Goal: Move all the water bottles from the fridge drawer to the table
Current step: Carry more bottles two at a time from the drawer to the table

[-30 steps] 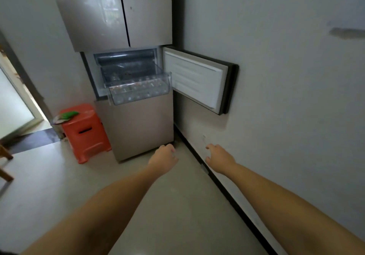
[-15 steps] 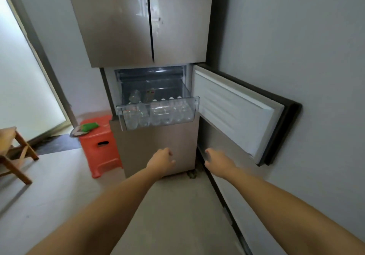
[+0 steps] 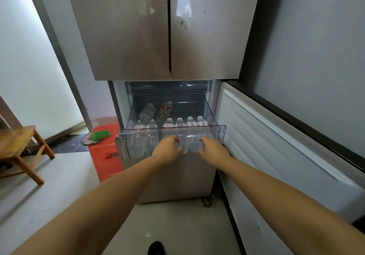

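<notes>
A clear plastic fridge drawer [image 3: 221,134] stands pulled out under the two upper fridge doors. Several clear water bottles [image 3: 190,126] with red-and-white labels stand in a row along its front, and two more bottles [image 3: 165,111] lie behind them. My left hand [image 3: 167,149] and my right hand [image 3: 212,149] are held just in front of the drawer's clear front wall, fingers loosely curled, nothing in either. Whether they touch the drawer I cannot tell.
The lower fridge door [image 3: 286,148] hangs open to the right against a grey wall. An orange plastic stool [image 3: 104,156] with a green item on it stands left of the fridge. A wooden stool [image 3: 21,148] is at far left. My dark shoe [image 3: 156,247] shows below.
I have come much closer to the fridge. Both hands have risen from floor level to the front of the open drawer.
</notes>
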`<action>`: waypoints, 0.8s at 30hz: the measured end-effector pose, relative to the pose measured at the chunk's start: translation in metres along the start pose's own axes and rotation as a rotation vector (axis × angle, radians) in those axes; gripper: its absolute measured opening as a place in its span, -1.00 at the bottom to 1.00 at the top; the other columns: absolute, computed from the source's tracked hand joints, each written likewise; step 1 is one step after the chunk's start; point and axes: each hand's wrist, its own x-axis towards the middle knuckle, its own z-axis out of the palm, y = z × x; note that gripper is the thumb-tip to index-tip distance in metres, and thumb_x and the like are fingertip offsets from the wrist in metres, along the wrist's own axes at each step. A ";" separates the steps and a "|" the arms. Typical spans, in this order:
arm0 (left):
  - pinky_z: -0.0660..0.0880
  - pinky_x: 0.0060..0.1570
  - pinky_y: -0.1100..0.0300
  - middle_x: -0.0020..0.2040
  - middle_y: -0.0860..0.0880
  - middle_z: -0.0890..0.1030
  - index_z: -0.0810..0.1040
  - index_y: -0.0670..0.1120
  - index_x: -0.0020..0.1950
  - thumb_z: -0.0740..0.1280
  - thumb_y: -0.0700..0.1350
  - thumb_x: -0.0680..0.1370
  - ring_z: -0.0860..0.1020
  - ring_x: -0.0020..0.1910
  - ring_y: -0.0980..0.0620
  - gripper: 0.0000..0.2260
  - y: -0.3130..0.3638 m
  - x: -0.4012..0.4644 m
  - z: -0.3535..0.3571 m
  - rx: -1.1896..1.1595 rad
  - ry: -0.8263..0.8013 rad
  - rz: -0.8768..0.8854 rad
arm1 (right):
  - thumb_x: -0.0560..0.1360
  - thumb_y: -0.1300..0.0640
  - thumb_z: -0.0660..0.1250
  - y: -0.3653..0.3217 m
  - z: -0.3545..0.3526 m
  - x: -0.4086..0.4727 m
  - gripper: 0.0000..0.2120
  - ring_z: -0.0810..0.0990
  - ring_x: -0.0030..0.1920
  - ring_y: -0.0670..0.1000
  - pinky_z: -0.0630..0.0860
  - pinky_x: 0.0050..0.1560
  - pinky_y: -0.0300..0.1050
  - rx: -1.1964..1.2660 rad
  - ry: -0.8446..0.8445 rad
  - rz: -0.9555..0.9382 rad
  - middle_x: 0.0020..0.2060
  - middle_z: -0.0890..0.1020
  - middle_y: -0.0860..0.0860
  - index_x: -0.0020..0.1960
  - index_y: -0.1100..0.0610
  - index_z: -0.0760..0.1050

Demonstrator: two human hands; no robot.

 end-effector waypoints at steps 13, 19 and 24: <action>0.50 0.12 0.02 0.16 -0.14 0.56 0.48 -0.13 0.22 0.31 -0.07 0.54 0.55 0.11 -0.11 -0.72 -0.064 0.218 -0.067 0.075 -0.101 -0.065 | 0.58 0.07 0.21 -0.039 0.001 0.235 -0.57 0.51 0.22 0.14 0.48 0.18 0.01 0.018 0.043 0.093 0.28 0.48 0.13 0.43 0.12 0.31; 0.53 0.08 0.00 0.11 -0.14 0.56 0.47 -0.09 0.15 0.25 -0.05 0.57 0.54 -0.02 -0.08 -0.80 -0.113 0.265 -0.068 0.111 -0.118 -0.165 | 0.58 0.07 0.23 -0.048 0.039 0.298 -0.54 0.49 0.26 0.15 0.47 0.24 0.08 0.053 -0.117 0.145 0.31 0.47 0.16 0.44 0.14 0.29; 0.50 0.11 -0.12 0.13 -0.15 0.57 0.40 0.01 0.15 0.07 0.11 0.55 0.55 0.05 -0.19 -0.71 -0.179 0.350 -0.032 0.169 -0.081 -0.203 | 0.58 -0.03 0.21 -0.044 0.069 0.358 -0.84 0.56 -0.02 0.05 0.50 0.07 -0.01 0.171 -0.162 0.163 0.03 0.59 0.06 0.05 0.03 0.47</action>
